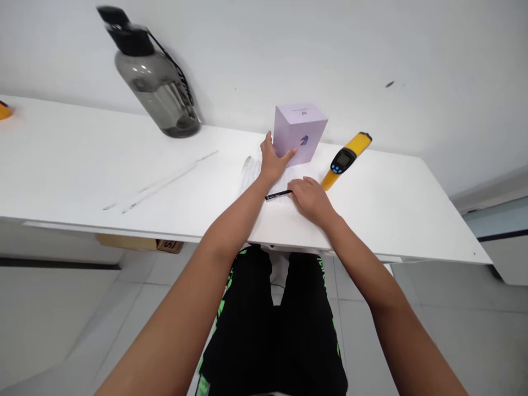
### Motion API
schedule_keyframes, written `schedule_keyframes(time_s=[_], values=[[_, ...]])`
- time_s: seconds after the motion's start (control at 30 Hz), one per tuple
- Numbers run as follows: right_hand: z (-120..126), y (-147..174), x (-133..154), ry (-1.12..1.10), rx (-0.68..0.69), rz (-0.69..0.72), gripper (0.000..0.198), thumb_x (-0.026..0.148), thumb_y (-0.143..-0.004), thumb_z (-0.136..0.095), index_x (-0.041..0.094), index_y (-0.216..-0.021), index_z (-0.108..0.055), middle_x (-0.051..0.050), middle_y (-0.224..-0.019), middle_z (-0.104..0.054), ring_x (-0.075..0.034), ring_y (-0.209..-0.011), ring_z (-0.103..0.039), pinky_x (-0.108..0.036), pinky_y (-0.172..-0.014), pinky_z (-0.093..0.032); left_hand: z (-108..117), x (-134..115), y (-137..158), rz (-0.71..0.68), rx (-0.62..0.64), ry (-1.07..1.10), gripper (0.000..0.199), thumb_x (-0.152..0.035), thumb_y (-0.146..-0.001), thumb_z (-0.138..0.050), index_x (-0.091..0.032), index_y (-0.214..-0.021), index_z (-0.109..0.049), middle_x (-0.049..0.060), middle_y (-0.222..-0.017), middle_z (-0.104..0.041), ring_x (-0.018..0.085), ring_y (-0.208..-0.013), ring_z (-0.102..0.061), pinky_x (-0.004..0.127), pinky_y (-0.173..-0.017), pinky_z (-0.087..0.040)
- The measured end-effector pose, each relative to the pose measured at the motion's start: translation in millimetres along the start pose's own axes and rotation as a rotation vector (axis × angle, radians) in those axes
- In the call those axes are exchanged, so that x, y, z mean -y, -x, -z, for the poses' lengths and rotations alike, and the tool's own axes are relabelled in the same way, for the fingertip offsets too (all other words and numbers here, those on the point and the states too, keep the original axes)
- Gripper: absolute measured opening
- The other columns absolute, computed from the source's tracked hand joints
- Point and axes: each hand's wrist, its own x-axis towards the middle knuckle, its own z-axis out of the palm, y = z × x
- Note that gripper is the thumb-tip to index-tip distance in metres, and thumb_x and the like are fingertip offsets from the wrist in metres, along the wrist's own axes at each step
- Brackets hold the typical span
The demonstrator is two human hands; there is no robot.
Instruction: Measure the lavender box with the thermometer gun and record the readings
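A lilac box [301, 135] stands upright near the wall, with a dark emblem on its front. My left hand [274, 164] grips its lower left corner, the thumb on the front face and the fingers along the left side. Beneath both hands lies a sheet of paper [248, 174] with small markings too blurred to read. In my right hand [310, 199] is a black pen [278, 194], lying nearly level above the paper and pointing left. A yellow and black infrared thermometer [345, 159] sits just right of the right hand, its lower end close to the knuckles.
Against the wall at the left of the white table [198, 192] stands a grey see-through water bottle [159, 88] with a black lid. An orange object [5, 111] shows at the far left edge. Under the table, a cardboard box [132, 242] rests to the left.
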Motion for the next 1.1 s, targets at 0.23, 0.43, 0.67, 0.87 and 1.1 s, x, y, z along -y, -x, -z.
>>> schedule_keyframes(time_s=[0.23,0.43,0.67,0.87,1.1], values=[[-4.7,11.7,5.2,-0.090,-0.283,0.014,0.029,0.043,-0.115,-0.055,0.026,-0.093,-0.062,-0.007,-0.085,-0.068,-0.022,-0.068,-0.056,-0.034,-0.061,-0.041,3.3,-15.3,3.5,0.109,-0.096,0.059,0.086,-0.051,-0.089,-0.096,-0.035,-0.160,-0.051,0.017,-0.173,-0.050,0.036,-0.165,-0.054,0.052,-0.136,-0.049],[-6.0,10.7,4.2,-0.335,-0.539,0.069,0.038,0.047,-0.112,-0.058,0.030,-0.082,-0.043,-0.003,-0.081,-0.057,-0.023,-0.077,-0.056,-0.036,-0.066,-0.044,1.6,-14.0,3.2,0.055,-0.081,0.029,0.058,-0.037,-0.096,-0.085,-0.032,-0.147,-0.059,0.015,-0.163,-0.061,0.032,-0.162,-0.058,0.048,-0.136,-0.047],[-2.1,0.9,4.2,-0.847,-0.346,-0.361,0.066,0.091,-0.105,-0.039,0.029,-0.087,-0.056,0.002,-0.070,-0.053,-0.020,-0.064,-0.051,-0.037,-0.065,-0.047,3.3,-13.3,1.2,0.043,-0.100,0.030,0.048,-0.023,-0.097,-0.079,-0.030,-0.142,-0.063,0.013,-0.160,-0.065,0.030,-0.158,-0.059,0.049,-0.135,-0.048],[9.4,-4.4,8.7,-0.856,-0.175,-0.639,0.077,0.098,-0.094,-0.057,0.027,-0.065,-0.067,-0.002,-0.059,-0.055,-0.022,-0.067,-0.059,-0.039,-0.071,-0.051,2.1,-10.3,-0.2,0.042,-0.126,-0.017,0.044,-0.007,-0.094,-0.071,-0.030,-0.131,-0.065,0.013,-0.153,-0.068,0.030,-0.154,-0.060,0.051,-0.136,-0.046],[8.3,-8.0,9.0,-0.777,-0.183,-0.691,0.063,0.080,-0.093,-0.069,0.027,-0.058,-0.062,-0.003,-0.063,-0.066,-0.022,-0.072,-0.064,-0.038,-0.075,-0.055,5.6,-8.2,-0.9,0.075,-0.129,-0.010,0.031,-0.017,-0.100,-0.072,-0.033,-0.125,-0.064,0.009,-0.150,-0.069,0.030,-0.158,-0.060,0.050,-0.140,-0.045]])
